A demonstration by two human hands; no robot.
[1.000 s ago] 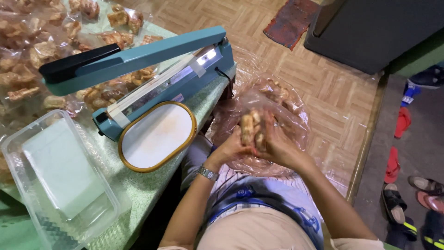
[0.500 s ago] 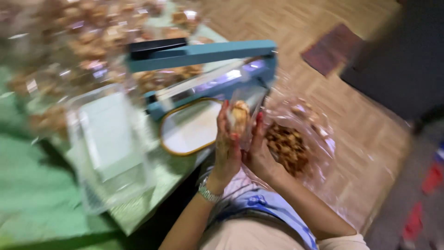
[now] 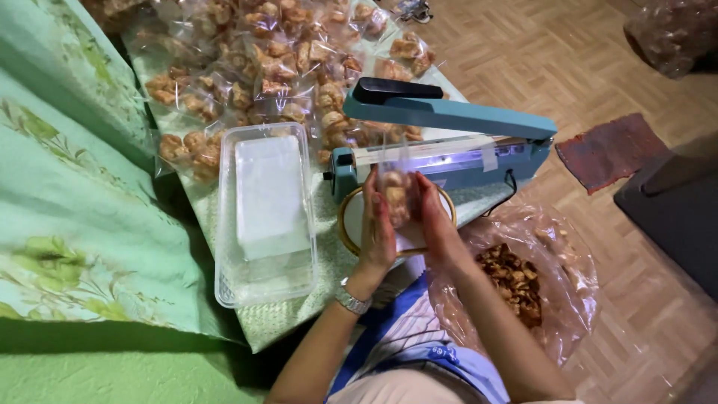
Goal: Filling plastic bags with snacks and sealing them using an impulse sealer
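Both hands hold a small clear bag of brown snack pieces (image 3: 396, 193) upright above an oval white tray with a gold rim (image 3: 353, 218). My left hand (image 3: 378, 232) presses the bag's left side, and a metal watch sits on that wrist. My right hand (image 3: 435, 217) presses the bag's right side. Just behind the bag stands a teal heat sealer (image 3: 449, 142) with its arm raised. A large clear bag of loose brown snacks (image 3: 516, 280) lies open on my lap to the right.
A clear plastic box with white contents (image 3: 265, 213) sits left of the tray on a green patterned cloth (image 3: 67, 187). Several sealed snack bags (image 3: 254, 67) are piled behind the sealer. A red mat (image 3: 609, 150) lies on the wood floor.
My hands lifted the small filled bag out of the large bag on my lap and carried it left, in front of the sealer. The view swung left toward the table.
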